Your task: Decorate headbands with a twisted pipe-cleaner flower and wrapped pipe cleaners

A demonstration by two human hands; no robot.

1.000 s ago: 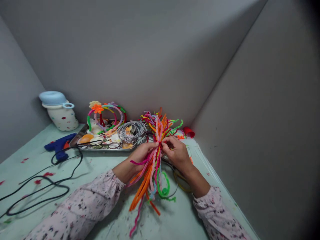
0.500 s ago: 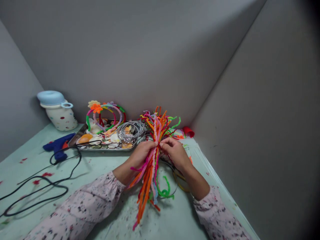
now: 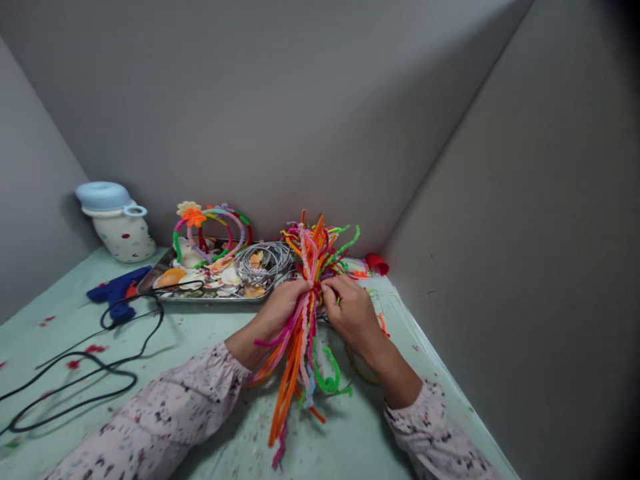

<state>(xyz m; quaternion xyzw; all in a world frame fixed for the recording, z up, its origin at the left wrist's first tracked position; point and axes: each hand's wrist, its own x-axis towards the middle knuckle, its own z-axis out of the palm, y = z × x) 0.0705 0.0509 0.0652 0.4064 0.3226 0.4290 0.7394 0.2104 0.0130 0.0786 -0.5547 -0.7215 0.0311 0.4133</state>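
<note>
A bundle of many-coloured pipe cleaners (image 3: 295,353) stands out above and below my two hands, narrowed at its middle, where a red strand crosses it. My left hand (image 3: 284,305) is closed round the left side of that narrow part, thumb toward the middle. On the other side my right hand (image 3: 350,310) pinches at the same spot, fingers curled; the red strand seems to lie between its fingertips, though the tips partly hide it. Orange, pink, green and light blue ends hang toward me over the table.
Behind my left hand is a metal tray (image 3: 210,300) with shells, a coil of grey wire (image 3: 265,262) and flower-trimmed headbands (image 3: 215,217). A blue glue gun (image 3: 115,293) with a black cord (image 3: 133,373) lies left, near a white cup (image 3: 123,233). A grey wall (image 3: 320,120) rises behind.
The bundle has turned slightly between my hands, its upper ends shifting a little left. My right hand has rolled inward, with its fingers more curled at the red strand.
</note>
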